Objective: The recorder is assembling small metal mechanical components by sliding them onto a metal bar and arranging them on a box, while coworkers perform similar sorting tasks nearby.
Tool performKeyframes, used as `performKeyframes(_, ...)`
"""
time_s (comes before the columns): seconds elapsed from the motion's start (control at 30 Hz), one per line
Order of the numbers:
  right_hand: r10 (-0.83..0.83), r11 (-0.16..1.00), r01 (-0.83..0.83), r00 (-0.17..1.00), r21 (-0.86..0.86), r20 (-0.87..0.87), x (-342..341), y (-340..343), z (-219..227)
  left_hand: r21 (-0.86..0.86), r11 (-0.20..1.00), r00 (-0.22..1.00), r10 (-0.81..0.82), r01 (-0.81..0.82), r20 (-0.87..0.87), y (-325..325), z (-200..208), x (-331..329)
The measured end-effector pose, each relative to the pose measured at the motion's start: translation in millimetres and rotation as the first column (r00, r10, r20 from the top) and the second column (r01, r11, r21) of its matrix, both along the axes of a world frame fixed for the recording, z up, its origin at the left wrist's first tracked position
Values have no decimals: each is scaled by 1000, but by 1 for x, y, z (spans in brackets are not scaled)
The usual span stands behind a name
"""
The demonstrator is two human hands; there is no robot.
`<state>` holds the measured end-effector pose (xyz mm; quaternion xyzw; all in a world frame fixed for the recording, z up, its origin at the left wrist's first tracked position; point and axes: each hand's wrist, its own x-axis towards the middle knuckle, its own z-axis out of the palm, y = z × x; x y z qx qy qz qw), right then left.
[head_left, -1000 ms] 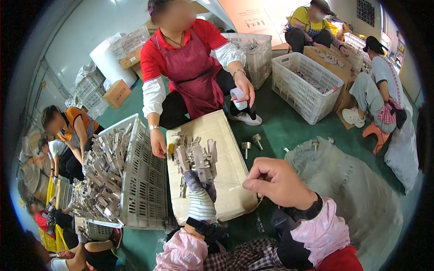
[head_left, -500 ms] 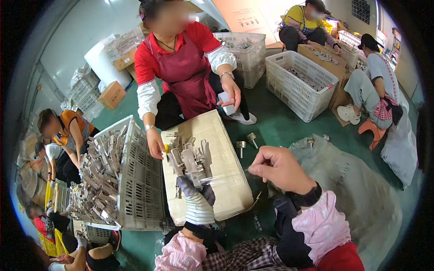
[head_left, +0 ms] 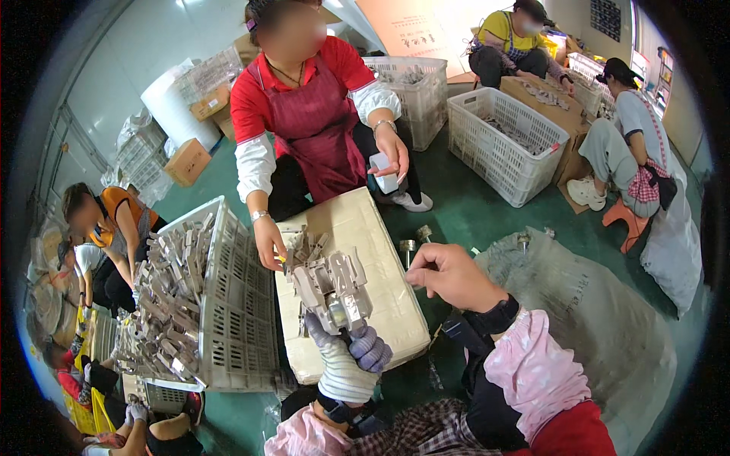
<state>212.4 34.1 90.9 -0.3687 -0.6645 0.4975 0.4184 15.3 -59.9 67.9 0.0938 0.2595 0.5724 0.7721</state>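
Note:
My left hand (head_left: 347,363), in a striped glove with grey fingers, is closed around the lower end of a bunch of grey metal hinge-like pieces (head_left: 328,287). It holds the bunch upright above a cream cardboard box (head_left: 395,302). To the right, my bare right hand (head_left: 461,280) is held in a pinch beside the box's edge; what is between its fingertips is too small to make out. Loose similar metal pieces (head_left: 308,245) lie on the box behind the bunch. Across from me, a co-worker's hand (head_left: 270,245) touches that pile, and their other hand (head_left: 391,156) holds a small white object (head_left: 382,179).
A white crate (head_left: 239,304) heaped with metal pieces stands at left. Short metal fittings (head_left: 408,248) are on the green floor past the box. A large plastic bag (head_left: 585,311) spreads at right. Another white crate (head_left: 506,152) stands farther back, with people working around.
My left hand has turned and raised the bunch slightly toward the right. My right hand has moved a little left. A clear strip that stretched between the hands no longer shows.

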Motion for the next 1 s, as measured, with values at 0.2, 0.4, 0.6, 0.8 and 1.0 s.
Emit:
performKeyframes(0.2,81,992,-83,996,-93,-28,-14,3,-1,46,999,999,-19,17,46,-5,7,0)
performKeyframes(0.4,149,977,-158,986,-143,-75,-27,4,-3,177,981,977,-109,76,183,-8,7,3)
performKeyframes(0.6,154,974,-178,975,-141,-162,-38,4,-6,254,962,966,-152,96,211,-11,1,1)
performKeyframes(0.8,197,960,-225,966,-168,-165,-44,3,-4,308,946,958,-176,101,227,-13,0,3)
performKeyframes(1.0,248,922,-314,929,-228,-275,-58,3,-12,315,939,916,-240,136,320,-12,-1,0)
